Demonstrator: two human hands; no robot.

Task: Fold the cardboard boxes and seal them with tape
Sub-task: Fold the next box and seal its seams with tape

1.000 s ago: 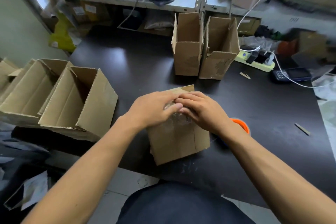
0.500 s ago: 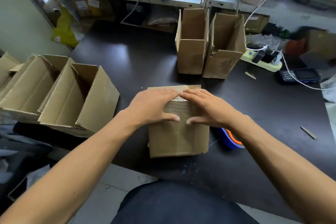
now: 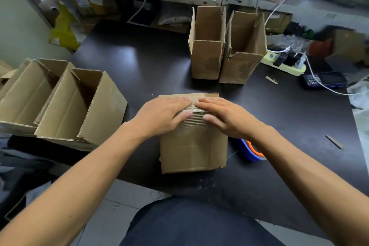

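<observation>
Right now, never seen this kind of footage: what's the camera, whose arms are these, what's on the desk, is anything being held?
There is no machine here. The one picture comes from a wide-angle camera worn on a person's head, looking forward and down, so the two bare arms entering from below are the wearer's own.

The left hand and right hand lie flat, fingers straight, on top of a small cardboard box in the middle of the dark table. They press on it; nothing is gripped. The top looks shiny between the hands, probably tape.

A blue and orange tape roll lies just right of that box, partly hidden by the right forearm. Two open boxes stand upright at the back. Two more open boxes lie on their sides at the left edge. On the far right are a power strip and a dark handset.
</observation>
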